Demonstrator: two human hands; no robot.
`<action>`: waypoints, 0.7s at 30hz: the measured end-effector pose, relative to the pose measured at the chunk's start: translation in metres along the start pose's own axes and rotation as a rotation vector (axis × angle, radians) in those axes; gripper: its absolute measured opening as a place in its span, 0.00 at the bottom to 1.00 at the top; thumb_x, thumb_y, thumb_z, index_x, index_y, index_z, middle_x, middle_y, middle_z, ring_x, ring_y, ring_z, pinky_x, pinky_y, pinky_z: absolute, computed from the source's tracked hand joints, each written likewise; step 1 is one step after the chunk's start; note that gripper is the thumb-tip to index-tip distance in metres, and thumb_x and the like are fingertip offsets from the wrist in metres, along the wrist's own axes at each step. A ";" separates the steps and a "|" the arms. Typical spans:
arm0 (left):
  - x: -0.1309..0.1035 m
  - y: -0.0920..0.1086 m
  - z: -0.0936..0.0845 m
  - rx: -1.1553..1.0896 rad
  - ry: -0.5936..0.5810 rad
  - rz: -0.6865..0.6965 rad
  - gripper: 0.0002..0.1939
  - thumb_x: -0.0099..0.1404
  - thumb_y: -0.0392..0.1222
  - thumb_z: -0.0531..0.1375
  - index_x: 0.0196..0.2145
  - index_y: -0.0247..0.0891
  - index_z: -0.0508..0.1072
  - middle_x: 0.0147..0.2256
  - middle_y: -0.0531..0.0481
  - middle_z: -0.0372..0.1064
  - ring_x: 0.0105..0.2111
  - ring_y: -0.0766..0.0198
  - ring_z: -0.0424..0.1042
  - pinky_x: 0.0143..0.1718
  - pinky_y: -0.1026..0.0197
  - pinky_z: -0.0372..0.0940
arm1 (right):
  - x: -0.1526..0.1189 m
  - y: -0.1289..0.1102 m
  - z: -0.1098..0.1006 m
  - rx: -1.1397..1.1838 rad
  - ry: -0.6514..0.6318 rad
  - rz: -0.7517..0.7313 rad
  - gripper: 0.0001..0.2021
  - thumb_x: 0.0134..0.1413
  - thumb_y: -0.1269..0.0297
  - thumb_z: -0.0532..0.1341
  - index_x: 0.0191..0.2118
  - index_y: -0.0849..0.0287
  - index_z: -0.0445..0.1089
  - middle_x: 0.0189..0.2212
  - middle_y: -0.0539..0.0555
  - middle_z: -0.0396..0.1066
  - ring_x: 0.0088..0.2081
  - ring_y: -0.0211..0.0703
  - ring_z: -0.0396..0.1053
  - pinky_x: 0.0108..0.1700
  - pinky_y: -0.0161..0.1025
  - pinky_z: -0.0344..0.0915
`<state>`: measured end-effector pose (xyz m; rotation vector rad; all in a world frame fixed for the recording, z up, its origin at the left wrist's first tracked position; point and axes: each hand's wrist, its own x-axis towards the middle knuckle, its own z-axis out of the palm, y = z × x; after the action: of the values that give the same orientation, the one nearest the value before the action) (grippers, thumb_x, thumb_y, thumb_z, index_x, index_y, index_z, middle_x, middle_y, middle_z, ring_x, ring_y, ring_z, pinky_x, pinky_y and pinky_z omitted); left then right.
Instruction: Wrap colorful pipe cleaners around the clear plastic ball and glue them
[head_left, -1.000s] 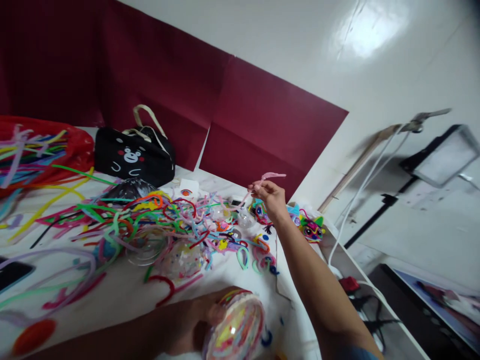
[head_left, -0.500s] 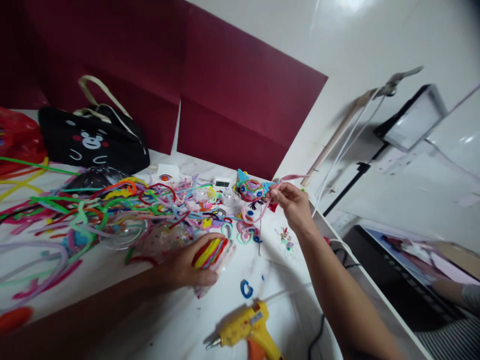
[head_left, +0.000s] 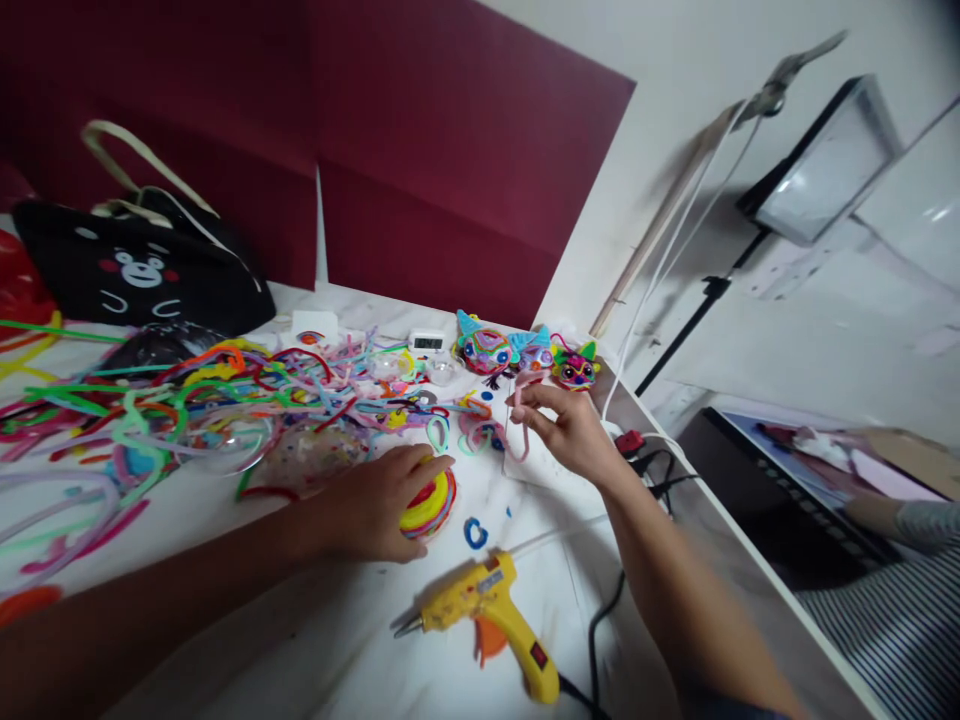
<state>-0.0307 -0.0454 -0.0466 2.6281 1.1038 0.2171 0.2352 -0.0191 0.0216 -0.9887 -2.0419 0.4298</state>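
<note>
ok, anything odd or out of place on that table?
Mainly the fuzzy strands: a tangle sprawled at picture left, crossing every which way. The yellow glue gun lies on its side on the tabletop, no stand visible. No clear spill or damage.

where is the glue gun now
In the head view, the yellow glue gun lies bottom centre, just below the blue curl, lower right of the left hand.

a black bag (head_left: pixel 150 287) printed with a bear face (head_left: pixel 140 268) stands before maroon sheets (head_left: pixel 465 170); at right, a rectangular lamp (head_left: pixel 825 165) on a black pole (head_left: pixel 718 288) and someone's striped clothing (head_left: pixel 885 630).
</note>
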 end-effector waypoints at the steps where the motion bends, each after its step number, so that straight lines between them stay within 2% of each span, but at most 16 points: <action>1: 0.001 -0.001 0.001 0.020 -0.022 -0.002 0.47 0.48 0.44 0.68 0.64 0.34 0.57 0.61 0.34 0.57 0.60 0.42 0.60 0.58 0.47 0.61 | -0.002 -0.003 0.000 -0.042 -0.010 -0.014 0.04 0.59 0.67 0.61 0.34 0.60 0.74 0.29 0.53 0.75 0.31 0.42 0.71 0.35 0.36 0.63; 3: 0.003 -0.001 -0.001 0.046 -0.052 -0.005 0.49 0.47 0.47 0.70 0.64 0.36 0.58 0.62 0.34 0.57 0.60 0.40 0.60 0.58 0.45 0.61 | -0.005 -0.008 0.000 -0.111 -0.023 -0.034 0.05 0.59 0.69 0.61 0.35 0.60 0.74 0.29 0.54 0.75 0.30 0.41 0.70 0.35 0.37 0.62; 5: 0.007 0.000 -0.006 0.056 -0.004 -0.009 0.48 0.46 0.50 0.71 0.62 0.37 0.62 0.62 0.34 0.57 0.62 0.38 0.58 0.59 0.44 0.60 | -0.009 -0.012 0.001 -0.184 -0.034 -0.058 0.06 0.60 0.70 0.60 0.35 0.61 0.74 0.29 0.55 0.75 0.29 0.41 0.70 0.34 0.36 0.61; 6: 0.010 0.002 -0.011 0.052 0.063 -0.016 0.45 0.47 0.50 0.71 0.61 0.36 0.64 0.62 0.33 0.57 0.62 0.37 0.57 0.60 0.43 0.59 | -0.011 -0.013 0.001 -0.233 -0.036 -0.075 0.06 0.61 0.70 0.59 0.36 0.61 0.74 0.30 0.55 0.75 0.30 0.41 0.70 0.34 0.36 0.61; 8: 0.017 0.007 -0.022 -0.008 0.251 -0.033 0.34 0.55 0.49 0.67 0.57 0.35 0.68 0.59 0.34 0.63 0.59 0.42 0.63 0.58 0.47 0.61 | -0.014 -0.015 0.002 -0.346 -0.024 -0.113 0.08 0.62 0.71 0.57 0.36 0.61 0.74 0.31 0.55 0.75 0.30 0.41 0.70 0.34 0.36 0.61; 10: 0.025 0.016 -0.033 -0.159 0.427 -0.022 0.26 0.60 0.53 0.62 0.52 0.36 0.71 0.50 0.40 0.73 0.50 0.49 0.72 0.52 0.52 0.66 | -0.017 -0.018 0.003 -0.445 0.014 -0.147 0.08 0.63 0.71 0.56 0.36 0.61 0.73 0.30 0.55 0.74 0.30 0.40 0.70 0.33 0.35 0.61; 12: 0.033 0.024 -0.041 -0.360 0.457 -0.038 0.25 0.61 0.56 0.59 0.51 0.37 0.71 0.37 0.48 0.78 0.35 0.58 0.76 0.39 0.60 0.70 | -0.019 -0.021 0.005 -0.494 0.048 -0.155 0.08 0.63 0.70 0.56 0.36 0.61 0.73 0.29 0.54 0.73 0.28 0.40 0.69 0.32 0.35 0.60; 13: 0.036 0.028 -0.044 -0.416 0.475 -0.058 0.23 0.63 0.55 0.58 0.49 0.37 0.72 0.33 0.50 0.78 0.31 0.60 0.76 0.34 0.63 0.69 | -0.020 -0.023 0.006 -0.509 0.055 -0.160 0.08 0.63 0.70 0.56 0.36 0.61 0.73 0.29 0.54 0.72 0.28 0.40 0.68 0.31 0.35 0.60; 17: 0.044 0.035 -0.048 -0.377 0.590 0.010 0.15 0.68 0.49 0.54 0.42 0.39 0.76 0.30 0.53 0.78 0.29 0.65 0.75 0.32 0.67 0.66 | -0.022 -0.025 0.010 -0.543 0.049 -0.175 0.09 0.64 0.69 0.55 0.37 0.60 0.73 0.28 0.54 0.71 0.28 0.40 0.69 0.31 0.35 0.60; 21: 0.046 0.032 -0.049 -0.271 0.664 0.071 0.16 0.70 0.46 0.51 0.41 0.38 0.76 0.27 0.53 0.77 0.25 0.65 0.74 0.32 0.66 0.66 | -0.023 -0.022 0.014 -0.482 0.081 -0.172 0.08 0.64 0.69 0.56 0.40 0.60 0.72 0.31 0.55 0.74 0.31 0.41 0.72 0.34 0.35 0.63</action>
<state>0.0115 -0.0243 0.0111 2.3940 1.0543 1.2281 0.2212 -0.0505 0.0140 -1.0727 -2.1805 -0.2032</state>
